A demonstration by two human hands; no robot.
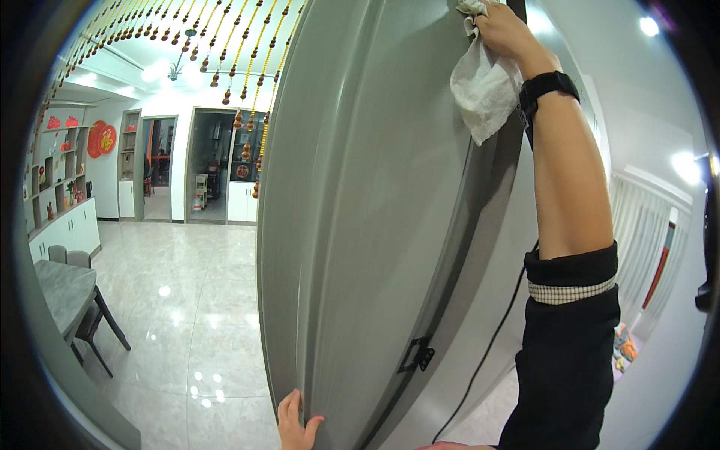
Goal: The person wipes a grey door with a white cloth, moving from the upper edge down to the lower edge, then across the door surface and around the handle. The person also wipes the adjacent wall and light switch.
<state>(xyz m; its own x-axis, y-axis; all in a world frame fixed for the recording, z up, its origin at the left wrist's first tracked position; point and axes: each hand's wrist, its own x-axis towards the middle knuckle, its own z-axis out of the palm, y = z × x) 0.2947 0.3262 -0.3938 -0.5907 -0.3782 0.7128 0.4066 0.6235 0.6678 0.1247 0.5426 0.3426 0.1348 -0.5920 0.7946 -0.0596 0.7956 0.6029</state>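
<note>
A tall grey door panel (360,197) stands before me, bent by the lens. At the top right, my right hand (500,28) grips a bunched white cloth (486,90) against the upper part of the panel, and the cloth's loose end hangs down. A black band is on that wrist. Low on the panel, near its left edge, my left hand (297,423) lies with fingers up and thumb apart, holding nothing; its lower part is cut off by the picture's edge. A black metal fitting (417,355) sits on the panel's right edge.
A black cable (495,337) hangs beside my right sleeve. Bead strings (225,50) hang at upper left. A grey table (64,287) with chairs stands at left on glossy floor tiles (169,292), near a shelf cabinet (73,225). A bit of skin shows at the bottom edge, its owner unclear.
</note>
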